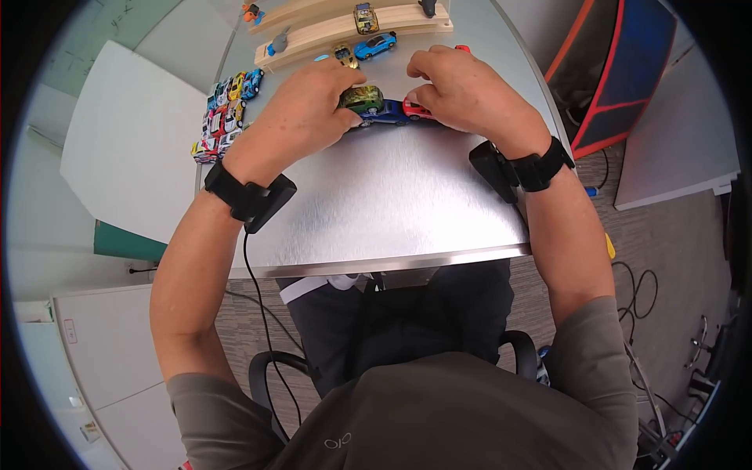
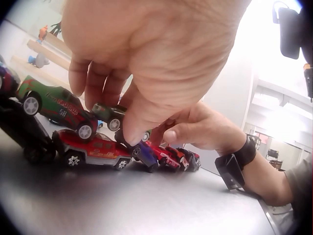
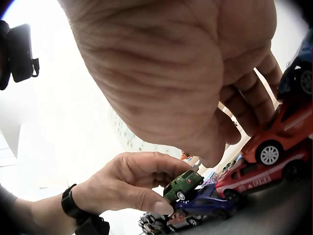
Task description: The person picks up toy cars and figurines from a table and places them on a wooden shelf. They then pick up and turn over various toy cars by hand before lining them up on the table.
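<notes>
My left hand (image 1: 301, 110) pinches a small green patterned toy car (image 1: 362, 98) between thumb and fingers, right over a dark blue toy car (image 1: 388, 115). In the right wrist view the green car tilts, its wheels close above the blue car's roof. Beside the blue one stands a red toy car (image 3: 254, 178), with an orange toy car (image 3: 283, 129) stacked above it. My right hand (image 1: 462, 86) hovers there, fingers loosely bent behind the orange car, thumb near the red one. Left of the held car, a green-and-red toy car (image 2: 56, 105) sits on a red toy truck (image 2: 90, 149).
Several toy cars (image 1: 223, 117) stand in a block at the table's left edge. Behind the hands are a bright blue toy car (image 1: 376, 45), a gold one (image 1: 345, 56) and wooden rails (image 1: 313, 47) bearing small figures. The metal tabletop (image 1: 376, 196) ends near my lap.
</notes>
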A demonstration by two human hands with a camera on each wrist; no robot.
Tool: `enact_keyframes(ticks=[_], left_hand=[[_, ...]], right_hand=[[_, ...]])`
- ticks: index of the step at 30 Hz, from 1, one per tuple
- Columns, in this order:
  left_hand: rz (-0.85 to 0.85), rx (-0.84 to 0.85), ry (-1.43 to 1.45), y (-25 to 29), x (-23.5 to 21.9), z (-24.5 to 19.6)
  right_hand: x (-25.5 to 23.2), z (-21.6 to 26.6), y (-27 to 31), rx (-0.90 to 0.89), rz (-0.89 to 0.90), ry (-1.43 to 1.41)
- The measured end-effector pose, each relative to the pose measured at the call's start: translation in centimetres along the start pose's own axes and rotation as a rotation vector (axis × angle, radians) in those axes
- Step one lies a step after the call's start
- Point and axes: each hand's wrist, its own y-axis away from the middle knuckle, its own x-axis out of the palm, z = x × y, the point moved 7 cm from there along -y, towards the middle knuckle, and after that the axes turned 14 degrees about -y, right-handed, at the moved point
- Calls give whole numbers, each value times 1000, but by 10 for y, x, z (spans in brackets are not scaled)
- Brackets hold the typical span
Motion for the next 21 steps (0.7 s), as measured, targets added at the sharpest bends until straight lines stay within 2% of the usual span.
enact_keyframes(ticks=[9, 12, 14, 21], left_hand=[[-31, -21, 60, -1, 1, -2], [40, -50, 41, -1, 4, 0], [-31, -1, 38, -1, 2, -1], [-101, -13, 98, 4, -10, 8]], right_hand=[[0, 0, 1, 15, 10, 21], [0, 1, 1, 14, 17, 37], [-1, 2, 1, 14, 8, 21], [-3, -1, 1, 23, -8, -9]])
